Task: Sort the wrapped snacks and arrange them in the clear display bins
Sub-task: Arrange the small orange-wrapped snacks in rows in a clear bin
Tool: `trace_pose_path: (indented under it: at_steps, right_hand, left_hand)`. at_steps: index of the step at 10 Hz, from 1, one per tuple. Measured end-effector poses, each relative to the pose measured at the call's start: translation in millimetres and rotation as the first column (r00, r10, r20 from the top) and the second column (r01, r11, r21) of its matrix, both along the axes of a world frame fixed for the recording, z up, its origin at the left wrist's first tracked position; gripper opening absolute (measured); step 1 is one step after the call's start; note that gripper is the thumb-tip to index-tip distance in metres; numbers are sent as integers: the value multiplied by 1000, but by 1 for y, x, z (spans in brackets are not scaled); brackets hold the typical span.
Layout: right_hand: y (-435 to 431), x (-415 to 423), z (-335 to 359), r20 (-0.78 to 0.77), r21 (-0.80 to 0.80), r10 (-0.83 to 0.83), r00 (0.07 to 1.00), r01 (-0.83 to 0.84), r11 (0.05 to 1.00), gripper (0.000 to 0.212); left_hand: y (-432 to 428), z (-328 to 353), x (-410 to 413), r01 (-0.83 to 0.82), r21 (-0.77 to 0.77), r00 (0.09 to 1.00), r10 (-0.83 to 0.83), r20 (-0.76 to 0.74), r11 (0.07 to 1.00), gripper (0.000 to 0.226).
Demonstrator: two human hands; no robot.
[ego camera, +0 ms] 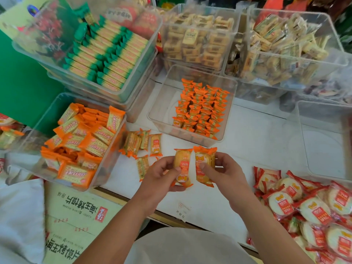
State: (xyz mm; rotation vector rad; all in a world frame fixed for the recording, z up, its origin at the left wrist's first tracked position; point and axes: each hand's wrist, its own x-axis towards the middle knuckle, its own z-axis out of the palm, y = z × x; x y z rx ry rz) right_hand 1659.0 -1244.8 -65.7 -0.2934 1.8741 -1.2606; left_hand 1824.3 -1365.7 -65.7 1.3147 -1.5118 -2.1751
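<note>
Since they are small and puffed with air, the two snack packs: light and soft-walled, in slick film. The cake inside would probably crush under a hard squeeze.
Left pack (183, 168): upright above the near part of the table, gripped at its lower half by the left grip (162, 176), thumb on the front.
Right pack (204, 164): just beside the left pack with a narrow gap between them, gripped by the right grip (222, 168), thumb on the front and fingers behind.
Where to hold: lightly on the flat sides at mid-body. The crimped orange ends look stiffer and should take a firmer pinch.
Target bin (162, 111): clear, near the middle of the table. Matching orange packs stand in tight rows along its right side, and its left side has room for more.
Loose packs (142, 143): a few lie on the table between the left bin and the hands.
Table (257, 134): white, flat and smooth, so film packs would likely slide on it.
Left bin (32, 134): at the left edge, with orange cracker packs piled loosely inside.
Red packs (304, 206): heaped at the near right corner.
Room: the far bins (285, 60) crowd the far edge, stacked and full. The way from the hands to the target bin is short and unblocked.
</note>
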Motion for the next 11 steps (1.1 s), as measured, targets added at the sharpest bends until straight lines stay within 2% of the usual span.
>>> trace_pose_path:
  at_steps: [1,2,3,4,5,6,7,8,9,11]
  right_hand:
    - [-10,-7,5,-115,1,-34,993,35,999,35]
    - [-32,-13,13,-255,1,24,967,-25,1000,46]
    - [-51,-9,15,-228,-15,105,968,-111,994,54]
    - [-76,3,9,-179,-40,185,966,-195,980,62]
    - [-89,10,3,-197,-46,182,963,-194,980,64]
    - [-110,14,2,-260,-30,174,950,-188,982,62]
    - [-122,14,3,-295,19,198,935,-201,979,65]
    - [-138,13,11,-243,33,184,953,-181,983,66]
    - [-146,13,16,-202,22,186,962,-186,982,72]
    - [-167,-3,9,-220,-35,145,965,-157,987,73]
  left_hand:
    - [-20,5,1,150,-225,986,-130,104,963,23]
    - [-51,16,3,381,-400,924,-326,201,834,43]
    - [-67,29,-4,391,-461,920,-341,191,797,55]
    - [-90,40,-17,246,-474,967,-250,57,845,61]
    - [-99,37,-24,95,-378,990,-127,-61,921,58]
    - [-107,25,-29,-45,-227,994,21,-106,973,40]
    - [-109,16,-33,22,-216,996,-40,-79,976,16]
    - [-109,17,-46,117,-246,983,-147,-107,962,28]
    - [-110,18,-60,139,-236,974,-176,-141,962,37]
    - [-122,13,-91,240,-95,957,-252,-142,966,49]
